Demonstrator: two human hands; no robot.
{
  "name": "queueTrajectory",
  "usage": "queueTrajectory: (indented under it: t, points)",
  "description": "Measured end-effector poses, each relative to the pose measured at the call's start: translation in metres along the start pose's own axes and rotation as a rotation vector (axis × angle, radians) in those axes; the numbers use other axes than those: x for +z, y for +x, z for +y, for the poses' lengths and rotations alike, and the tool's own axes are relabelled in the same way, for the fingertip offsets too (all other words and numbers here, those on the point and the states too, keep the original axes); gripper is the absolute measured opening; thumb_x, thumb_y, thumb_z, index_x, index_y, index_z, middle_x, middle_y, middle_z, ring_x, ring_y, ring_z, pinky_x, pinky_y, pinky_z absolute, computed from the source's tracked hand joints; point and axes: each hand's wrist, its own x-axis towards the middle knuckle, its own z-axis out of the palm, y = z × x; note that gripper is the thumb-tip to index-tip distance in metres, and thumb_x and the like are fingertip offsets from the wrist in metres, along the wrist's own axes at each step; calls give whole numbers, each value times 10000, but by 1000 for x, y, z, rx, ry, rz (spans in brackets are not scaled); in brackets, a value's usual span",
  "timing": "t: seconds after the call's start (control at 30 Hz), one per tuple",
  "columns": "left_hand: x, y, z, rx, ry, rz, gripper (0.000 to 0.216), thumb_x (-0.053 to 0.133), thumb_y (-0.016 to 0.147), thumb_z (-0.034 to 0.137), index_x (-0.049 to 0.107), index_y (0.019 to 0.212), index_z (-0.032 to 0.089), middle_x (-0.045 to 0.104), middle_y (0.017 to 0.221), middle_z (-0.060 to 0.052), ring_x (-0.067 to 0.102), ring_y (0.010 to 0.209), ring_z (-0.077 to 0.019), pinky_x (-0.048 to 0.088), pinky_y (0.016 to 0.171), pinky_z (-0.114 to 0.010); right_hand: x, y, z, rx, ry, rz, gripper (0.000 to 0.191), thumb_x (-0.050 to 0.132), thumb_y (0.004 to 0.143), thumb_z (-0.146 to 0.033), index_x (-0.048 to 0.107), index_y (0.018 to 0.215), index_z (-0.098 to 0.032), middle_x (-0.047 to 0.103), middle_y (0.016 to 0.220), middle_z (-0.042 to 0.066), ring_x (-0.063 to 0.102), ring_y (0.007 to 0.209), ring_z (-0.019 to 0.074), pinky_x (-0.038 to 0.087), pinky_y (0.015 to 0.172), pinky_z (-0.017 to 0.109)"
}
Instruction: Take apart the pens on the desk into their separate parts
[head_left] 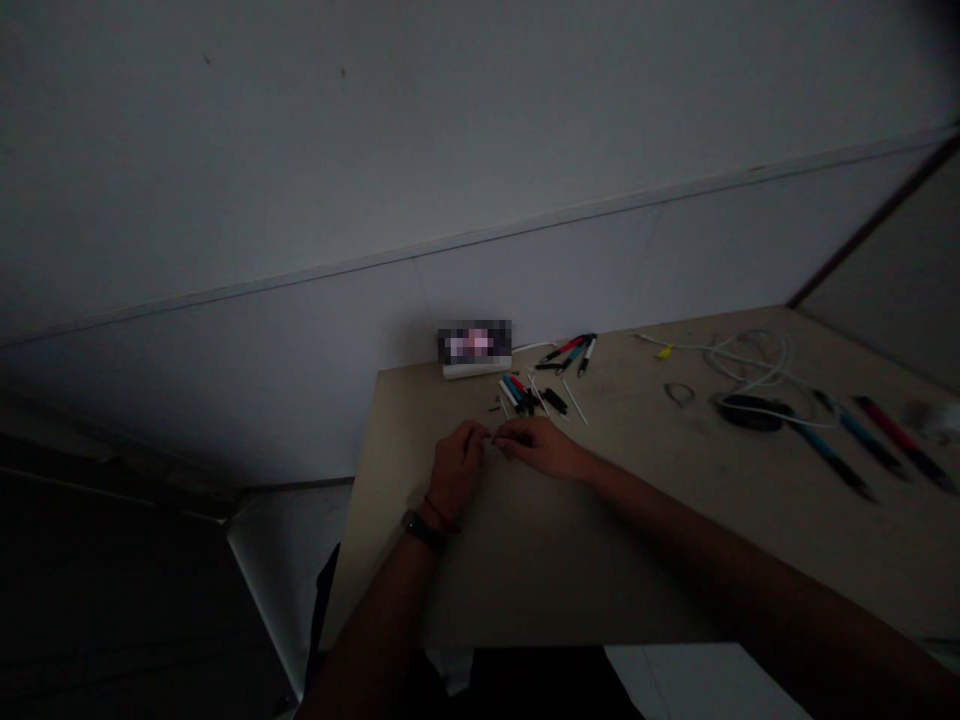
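My left hand (457,458) and my right hand (541,446) meet fingertip to fingertip just above the table. Fingers on both are pinched together, and whatever lies between them is too small and dark to make out. Right behind them is a loose group of pen parts: white, blue and red barrels (513,390), black pieces (555,401) and thin white refills (575,401). A few tiny dark bits (494,406) lie near my left fingertips. A dark band sits on my left wrist.
Against the wall leans a lit phone (475,343) on a white base (477,369). Several pens (574,352) lie to its right. Farther right are a coiled white cable (750,360), a black oval object (750,412) and larger-looking pens (832,455). The table (390,430) ends at the left.
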Motion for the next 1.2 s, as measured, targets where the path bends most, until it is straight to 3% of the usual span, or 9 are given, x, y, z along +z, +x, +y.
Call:
queueTrajectory:
  t: [0.37,0.57,0.77,0.93,1.2]
  points:
    - [-2,0,2,0,0,70,406,345,1009,438,630,901,172,581,646,15,539,604,-122,390,613,-240,-4,1,-7,9,-5,-44,299,543,915,-403,706,839,-164,655,688,22,570,627,148,413,590,260]
    - [-2,1,-1,-4,-69,140,393,370,1005,438,641,912,169,591,657,9,552,616,-122,416,627,-238,-2,-2,-11,77,114,-79,328,546,914,-446,698,906,-155,693,759,38,578,523,119,445,545,252]
    - [1,1,0,-6,-180,143,336,476,968,440,658,900,166,657,698,-9,598,639,-121,459,642,-228,-1,-2,-10,86,159,-108,397,559,901,-524,691,905,-149,690,756,37,606,535,121,462,559,247]
    - [3,2,0,-53,-341,154,332,555,923,467,666,884,157,683,737,-25,585,563,-106,479,538,-211,0,-1,-7,74,168,-123,455,540,908,-574,695,906,-146,685,743,35,610,556,125,457,576,247]
    - [1,2,3,-105,-523,169,388,601,890,521,651,922,137,719,907,-99,693,751,-171,585,574,-247,1,0,0,80,196,-120,410,583,891,-533,707,927,-144,688,761,40,591,564,126,449,545,243]
